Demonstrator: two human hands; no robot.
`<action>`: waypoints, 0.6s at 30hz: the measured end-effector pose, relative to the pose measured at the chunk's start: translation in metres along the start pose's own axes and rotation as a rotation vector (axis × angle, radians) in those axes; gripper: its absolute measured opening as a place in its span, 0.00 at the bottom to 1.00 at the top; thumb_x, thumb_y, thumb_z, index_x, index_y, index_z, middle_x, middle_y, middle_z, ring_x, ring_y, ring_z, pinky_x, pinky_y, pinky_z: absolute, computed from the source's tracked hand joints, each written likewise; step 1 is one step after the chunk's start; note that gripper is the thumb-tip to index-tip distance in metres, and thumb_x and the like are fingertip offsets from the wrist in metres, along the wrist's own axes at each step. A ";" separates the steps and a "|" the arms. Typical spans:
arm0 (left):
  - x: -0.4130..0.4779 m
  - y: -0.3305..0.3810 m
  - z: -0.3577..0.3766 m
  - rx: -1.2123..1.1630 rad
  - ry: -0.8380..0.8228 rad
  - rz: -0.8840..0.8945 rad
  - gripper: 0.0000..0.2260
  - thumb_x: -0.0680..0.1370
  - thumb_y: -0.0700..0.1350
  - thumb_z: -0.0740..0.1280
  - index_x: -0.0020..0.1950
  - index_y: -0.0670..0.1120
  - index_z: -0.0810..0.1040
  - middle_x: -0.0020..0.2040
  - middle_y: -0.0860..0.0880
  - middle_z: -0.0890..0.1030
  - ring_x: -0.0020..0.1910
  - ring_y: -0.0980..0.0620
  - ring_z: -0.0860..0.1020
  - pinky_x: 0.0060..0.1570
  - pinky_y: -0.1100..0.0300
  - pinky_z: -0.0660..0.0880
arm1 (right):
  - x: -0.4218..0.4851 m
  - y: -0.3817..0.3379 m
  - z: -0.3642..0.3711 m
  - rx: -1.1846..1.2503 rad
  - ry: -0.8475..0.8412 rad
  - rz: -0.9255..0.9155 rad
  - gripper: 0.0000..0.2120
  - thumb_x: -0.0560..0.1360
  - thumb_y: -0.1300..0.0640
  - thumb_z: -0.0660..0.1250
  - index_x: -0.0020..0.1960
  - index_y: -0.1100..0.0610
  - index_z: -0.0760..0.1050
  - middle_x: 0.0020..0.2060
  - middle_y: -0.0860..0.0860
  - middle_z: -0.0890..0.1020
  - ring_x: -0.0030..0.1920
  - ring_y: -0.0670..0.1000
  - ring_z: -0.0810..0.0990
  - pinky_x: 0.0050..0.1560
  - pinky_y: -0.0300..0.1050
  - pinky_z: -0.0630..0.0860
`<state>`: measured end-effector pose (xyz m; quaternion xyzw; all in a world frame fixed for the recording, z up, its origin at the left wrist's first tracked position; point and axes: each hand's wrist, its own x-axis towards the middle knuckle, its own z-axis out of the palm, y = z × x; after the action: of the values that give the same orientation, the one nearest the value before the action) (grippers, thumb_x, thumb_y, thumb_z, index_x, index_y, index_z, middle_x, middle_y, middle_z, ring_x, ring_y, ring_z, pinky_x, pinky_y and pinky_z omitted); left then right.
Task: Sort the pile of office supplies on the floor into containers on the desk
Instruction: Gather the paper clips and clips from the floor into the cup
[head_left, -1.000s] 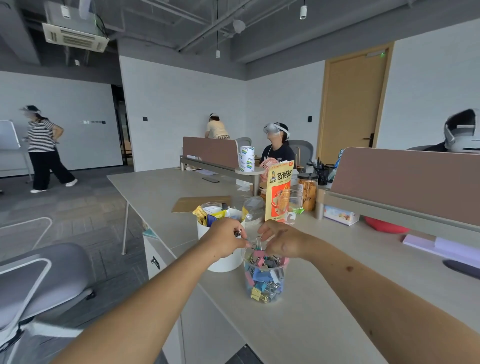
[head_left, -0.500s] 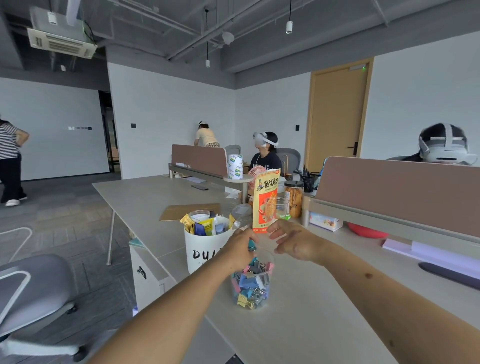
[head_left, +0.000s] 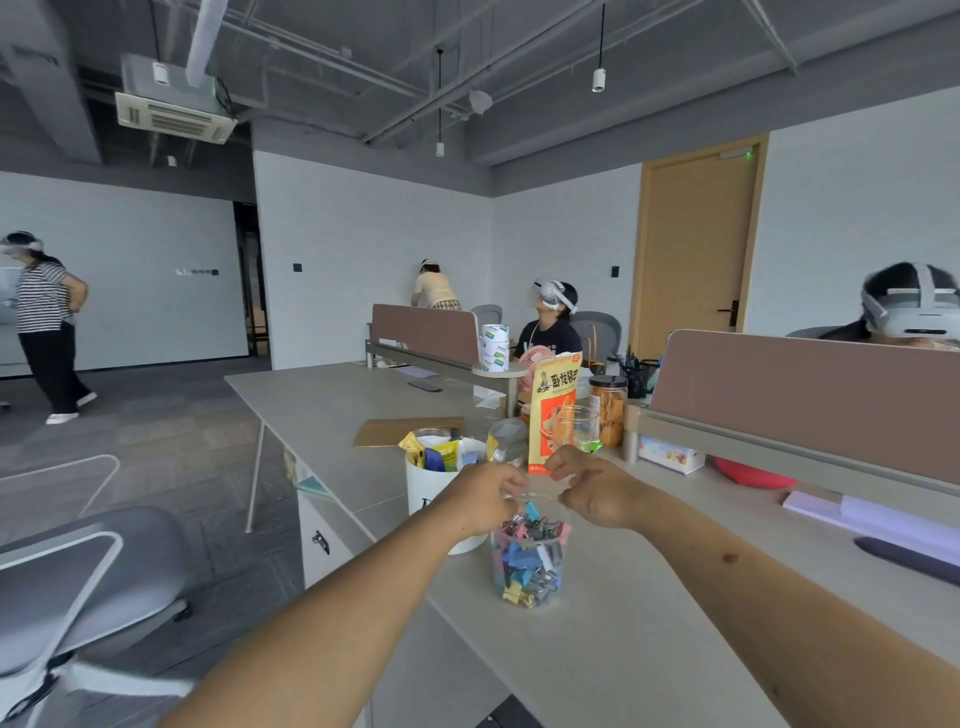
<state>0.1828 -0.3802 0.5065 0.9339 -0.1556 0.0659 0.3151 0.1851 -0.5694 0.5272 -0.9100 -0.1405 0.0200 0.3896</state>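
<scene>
An open-plan office with grey carpet tile and an exposed grey ceiling: 2 bare forearms reach over a long, smooth, pale desk backed by a brown fabric partition. A round white tub stuffed with yellow and blue packets stands at the desk's near edge, an upright orange snack bag behind it. Just beside the tub stands a clear plastic cup, filled nearly to the rim with small pastel and yellow binder clips. The left hand and right hand meet over the cup's rim, each grip curled inward; whether either pinches a clip cannot be told.
</scene>
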 end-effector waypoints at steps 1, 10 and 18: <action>-0.006 0.001 -0.006 0.011 -0.005 0.003 0.18 0.76 0.42 0.70 0.66 0.47 0.76 0.62 0.49 0.79 0.55 0.55 0.76 0.56 0.64 0.72 | -0.002 -0.004 0.001 -0.020 0.013 -0.030 0.19 0.76 0.71 0.61 0.64 0.59 0.70 0.61 0.55 0.72 0.53 0.49 0.70 0.35 0.27 0.69; -0.075 -0.026 -0.068 0.115 0.162 -0.032 0.18 0.74 0.48 0.73 0.63 0.56 0.76 0.55 0.58 0.79 0.55 0.53 0.77 0.54 0.59 0.73 | -0.011 -0.043 0.044 -0.002 0.293 -0.320 0.17 0.71 0.76 0.66 0.58 0.68 0.75 0.55 0.59 0.75 0.54 0.50 0.72 0.54 0.33 0.72; -0.137 -0.075 -0.079 0.403 0.274 -0.104 0.14 0.76 0.51 0.68 0.62 0.54 0.76 0.54 0.57 0.81 0.54 0.53 0.78 0.55 0.56 0.74 | -0.024 -0.069 0.119 -0.235 0.238 -0.374 0.17 0.75 0.63 0.66 0.63 0.57 0.72 0.59 0.52 0.75 0.59 0.52 0.73 0.59 0.44 0.71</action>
<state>0.0767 -0.2418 0.4965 0.9670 -0.0468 0.2055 0.1435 0.1282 -0.4468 0.4921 -0.9032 -0.2611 -0.1761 0.2917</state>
